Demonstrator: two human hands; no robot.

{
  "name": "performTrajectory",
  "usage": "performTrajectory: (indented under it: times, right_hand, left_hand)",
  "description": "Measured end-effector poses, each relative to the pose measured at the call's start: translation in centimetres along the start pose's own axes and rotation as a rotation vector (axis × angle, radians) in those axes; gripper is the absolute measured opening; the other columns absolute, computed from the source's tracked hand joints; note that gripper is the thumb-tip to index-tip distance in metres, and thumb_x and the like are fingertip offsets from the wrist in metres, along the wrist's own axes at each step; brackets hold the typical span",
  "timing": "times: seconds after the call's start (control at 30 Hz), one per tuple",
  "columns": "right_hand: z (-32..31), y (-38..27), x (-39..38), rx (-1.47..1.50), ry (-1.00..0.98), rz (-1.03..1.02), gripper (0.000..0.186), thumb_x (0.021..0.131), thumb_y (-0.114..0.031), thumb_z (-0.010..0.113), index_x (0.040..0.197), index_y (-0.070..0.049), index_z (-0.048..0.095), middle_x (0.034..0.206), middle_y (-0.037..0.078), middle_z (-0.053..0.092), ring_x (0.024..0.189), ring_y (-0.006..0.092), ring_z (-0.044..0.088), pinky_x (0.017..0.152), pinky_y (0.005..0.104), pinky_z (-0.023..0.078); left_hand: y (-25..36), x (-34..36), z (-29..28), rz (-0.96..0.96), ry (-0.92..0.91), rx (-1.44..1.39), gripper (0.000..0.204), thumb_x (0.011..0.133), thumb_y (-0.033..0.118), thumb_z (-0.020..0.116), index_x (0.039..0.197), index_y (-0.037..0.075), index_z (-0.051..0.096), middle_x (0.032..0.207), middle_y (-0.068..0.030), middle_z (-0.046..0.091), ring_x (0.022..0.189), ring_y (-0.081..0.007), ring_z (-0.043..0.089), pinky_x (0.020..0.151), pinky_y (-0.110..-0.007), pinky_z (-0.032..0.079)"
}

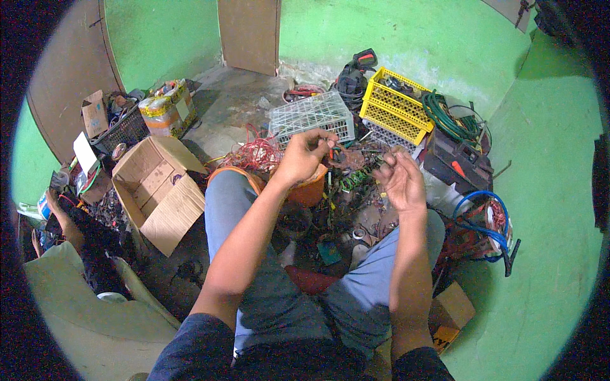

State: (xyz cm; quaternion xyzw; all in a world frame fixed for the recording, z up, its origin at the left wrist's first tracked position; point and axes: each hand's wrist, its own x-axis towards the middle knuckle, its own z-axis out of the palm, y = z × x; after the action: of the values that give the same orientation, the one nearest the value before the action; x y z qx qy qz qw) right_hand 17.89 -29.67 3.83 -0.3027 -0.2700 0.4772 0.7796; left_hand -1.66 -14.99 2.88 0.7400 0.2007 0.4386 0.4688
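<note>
My left hand [304, 157] is raised over the heap between my knees, its thumb and fingertips closed in a pinch. A small reddish bit shows at the fingertips, too small to name. To its right, my right hand [403, 183] is held palm up with its fingers curled in; whatever they grip, if anything, cannot be made out. Below and between the hands lies a pile of dark scrap wires [365, 200], with a green coiled strand [353, 180] among them. An orange tub [309, 190] stands under my left wrist. Tangled red wires [255, 152] lie left of that hand.
Ahead stand a white wire basket [311, 116] and a yellow plastic crate [395, 105]. An open cardboard box [155, 190] sits at left, near another person's arm [67, 219]. Green hoses [450, 117], a black toolbox [454, 162] and a blue cable coil [486, 222] are at right.
</note>
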Motion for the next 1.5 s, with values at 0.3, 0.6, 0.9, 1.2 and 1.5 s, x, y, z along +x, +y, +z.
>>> performTrajectory:
  times: [0.3,0.6,0.9,1.2,1.5]
  right_hand:
    - [-2.5,-2.5,-0.3,-0.822,0.096,-0.202,0.026,0.094,-0.019,0.062,0.112,0.0,0.064,0.064,-0.004,0.047,0.044,0.0026,0.034,0.04,0.0203,0.029]
    - [-1.2,1.8,-0.3,-0.907,0.043,-0.074,0.037,0.095,-0.019,0.063,0.128,-0.003,0.059,0.111,0.013,0.063,0.065,0.0154,0.064,0.05,0.0268,0.052]
    - [-1.3,4.4,1.1,-1.468,-0.114,-0.623,0.027,0.09,-0.018,0.068,0.113,-0.004,0.068,0.122,0.017,0.062,0.112,0.0328,0.06,0.101,0.0405,0.044]
    - [-1.0,4.2,0.8,-1.122,0.049,-0.449,0.014,0.09,-0.011,0.067,0.097,0.0,0.07,0.087,0.011,0.072,0.083,0.0197,0.068,0.08,0.032,0.051]
    - [1.2,4.8,-0.4,-1.295,0.041,-0.676,0.011,0.081,-0.01,0.075,0.09,-0.005,0.074,0.081,0.008,0.069,0.065,0.0171,0.059,0.062,0.0305,0.047]
  left_hand:
    - [1.3,0.0,-1.5,-0.146,0.085,-0.03,0.022,0.09,0.015,0.069,0.107,0.001,0.07,0.085,-0.0046,0.07,0.079,-0.0115,0.063,0.077,-0.028,0.051]
    - [1.1,-0.6,-0.3,-0.166,-0.003,-0.075,0.018,0.089,0.011,0.07,0.104,0.0,0.071,0.093,-0.0066,0.071,0.086,-0.0138,0.066,0.076,-0.03,0.054]
    - [1.1,-0.8,0.1,-0.138,-0.181,-0.305,0.025,0.095,-0.002,0.056,0.119,-0.01,0.059,0.093,-0.014,0.069,0.081,-0.017,0.068,0.073,-0.029,0.058]
    - [0.5,-0.7,0.7,-0.164,-0.015,-0.233,0.024,0.092,0.003,0.064,0.114,-0.005,0.062,0.09,-0.0118,0.072,0.081,-0.0151,0.069,0.072,-0.029,0.056]
    - [-0.2,-1.1,2.1,0.01,0.122,0.075,0.018,0.085,0.009,0.073,0.099,-0.003,0.072,0.082,-0.0109,0.074,0.076,-0.013,0.069,0.068,-0.028,0.054]
